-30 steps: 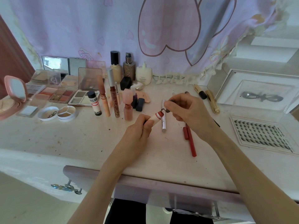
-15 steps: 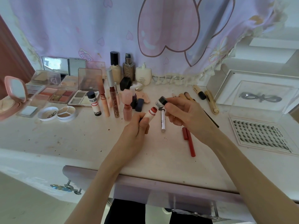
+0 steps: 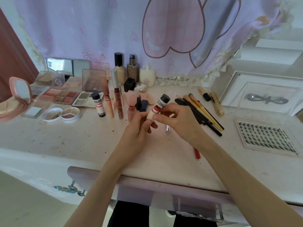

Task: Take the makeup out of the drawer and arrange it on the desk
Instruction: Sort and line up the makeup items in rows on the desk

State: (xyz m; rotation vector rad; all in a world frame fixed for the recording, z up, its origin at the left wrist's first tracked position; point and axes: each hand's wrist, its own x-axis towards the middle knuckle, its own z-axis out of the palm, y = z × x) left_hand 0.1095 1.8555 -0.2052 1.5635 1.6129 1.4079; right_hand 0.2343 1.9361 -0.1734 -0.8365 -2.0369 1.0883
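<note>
Makeup largely arranged from nine to three o'clock on the pale desk [image 3: 65,141]; left hand [image 3: 137,128] and right hand [image 3: 177,118] both pinch an uncapped cream-and-red stick [image 3: 152,113] at centre, unplaced.

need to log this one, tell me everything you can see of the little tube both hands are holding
The small tube is cream plastic with a red neck ringed in white and a white printed cap section topped in black. It is tilted, cap end pointing up and away, held above the desk. The left hand grips its base; the right hand pinches near the neck.
</note>
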